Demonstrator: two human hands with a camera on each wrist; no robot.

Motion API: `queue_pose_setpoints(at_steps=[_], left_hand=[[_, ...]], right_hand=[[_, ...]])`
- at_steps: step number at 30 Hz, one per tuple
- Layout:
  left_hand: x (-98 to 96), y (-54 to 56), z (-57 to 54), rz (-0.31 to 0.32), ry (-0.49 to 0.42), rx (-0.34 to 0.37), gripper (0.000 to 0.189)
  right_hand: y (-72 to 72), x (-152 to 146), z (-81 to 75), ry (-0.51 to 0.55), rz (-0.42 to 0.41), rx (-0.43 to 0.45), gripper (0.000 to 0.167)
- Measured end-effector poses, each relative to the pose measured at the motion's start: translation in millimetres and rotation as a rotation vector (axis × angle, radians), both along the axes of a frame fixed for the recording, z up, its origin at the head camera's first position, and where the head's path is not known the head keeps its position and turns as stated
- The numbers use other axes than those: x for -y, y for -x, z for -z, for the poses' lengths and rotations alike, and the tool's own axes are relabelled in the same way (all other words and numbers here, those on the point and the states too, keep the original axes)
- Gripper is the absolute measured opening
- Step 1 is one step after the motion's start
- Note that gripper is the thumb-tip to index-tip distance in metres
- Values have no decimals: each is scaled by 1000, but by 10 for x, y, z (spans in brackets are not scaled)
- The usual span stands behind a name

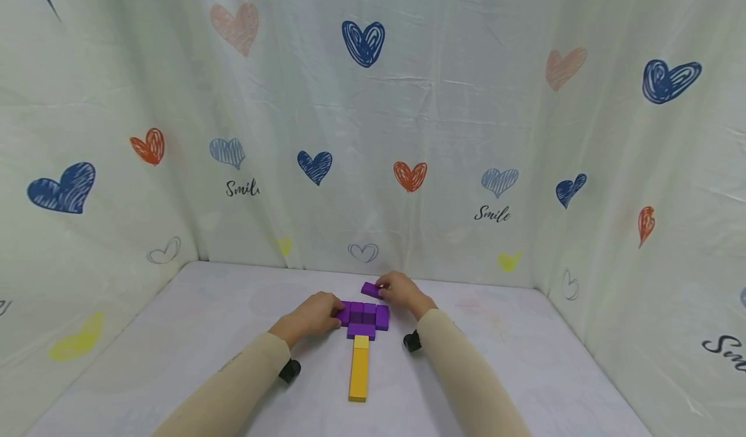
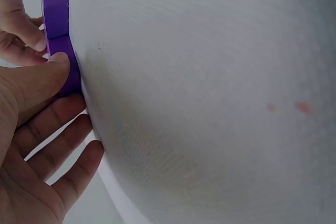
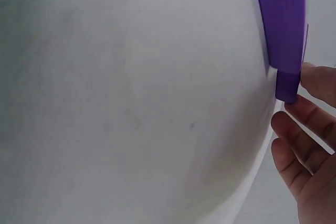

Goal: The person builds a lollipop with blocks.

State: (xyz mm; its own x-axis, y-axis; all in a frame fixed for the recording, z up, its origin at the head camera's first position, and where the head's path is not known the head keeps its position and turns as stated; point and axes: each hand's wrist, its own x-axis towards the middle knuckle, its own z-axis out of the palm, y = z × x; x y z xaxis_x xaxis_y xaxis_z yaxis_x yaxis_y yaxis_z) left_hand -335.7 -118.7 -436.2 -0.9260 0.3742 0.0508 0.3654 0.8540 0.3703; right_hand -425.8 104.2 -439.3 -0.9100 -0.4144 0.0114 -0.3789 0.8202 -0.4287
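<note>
Several purple blocks (image 1: 362,313) stand side by side in a row on the table, with another purple block (image 1: 361,331) against the row's near side. From there a small yellow block (image 1: 361,342) and a long yellow block (image 1: 359,377) run toward me. My left hand (image 1: 311,315) pinches the row's leftmost purple block (image 2: 71,80) between thumb and index finger, its other fingers spread. Beyond the row, my right hand (image 1: 403,291) pinches a separate purple block (image 1: 370,289) by its right end. In the right wrist view that block (image 3: 287,86) is partly hidden behind a nearer purple block (image 3: 283,19).
A white cloth covers the table (image 1: 507,359). A pale curtain (image 1: 443,120) printed with hearts and the word Smile encloses the back and both sides, close behind my right hand. Black devices (image 1: 289,371) sit under both wrists.
</note>
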Motion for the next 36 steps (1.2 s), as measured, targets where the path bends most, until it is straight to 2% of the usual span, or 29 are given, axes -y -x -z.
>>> queue_pose_setpoints(at_steps=[13,25,36], left_hand=[[1,9,13,-14,6,21,36],[0,15,11,-17,-8,29,36],[-1,20,22,-9,0,22,36]], right_hand=[[-77,161,-53,52,-37,101,25],[-122,186,-94,59,-78,103,24],[-112,157,-70,67,-102,111,24]])
